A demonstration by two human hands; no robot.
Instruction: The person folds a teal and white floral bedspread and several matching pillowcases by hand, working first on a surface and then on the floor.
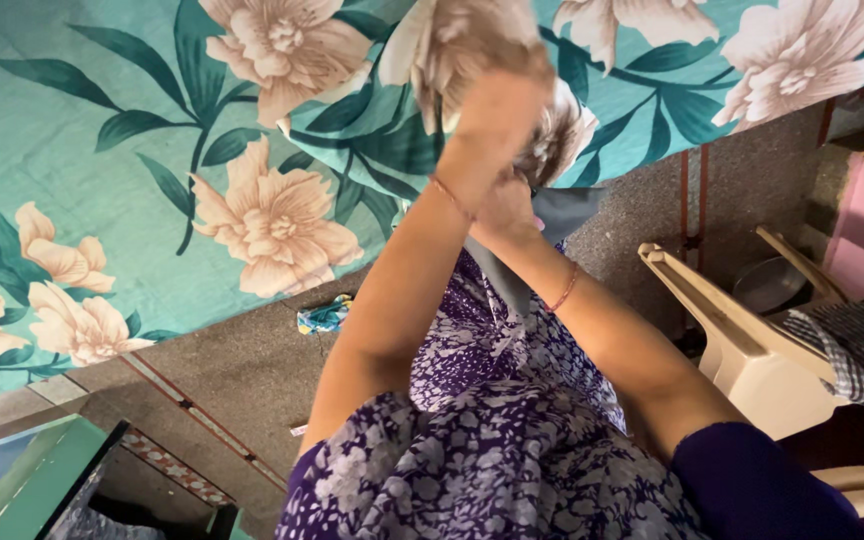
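I count one teal floral sheet (102, 130) spread flat over the upper part of my view, and two hands raised together over it. My left hand (492, 105) is higher, its fingers clenched on a bunched fold of that sheet (422, 60), lifted clear of the flat part. My right hand (507, 210) sits just beneath the left wrist, closed around the same gathered cloth and a grey piece (562, 215) hanging from it; how tightly its fingers curl I cannot tell, as the left forearm covers them. Each wrist wears one thin thread band.

One small crumpled scrap of teal cloth (325, 315) lies on the stone floor (242, 370) near my left elbow. One cream plastic chair (742, 340) stands to the right, with a checked cloth (857, 345) draped over it. A green box edge (27, 475) shows at lower left.

The gathered fold runs roughly upright, its bunched end toward the top of the view.
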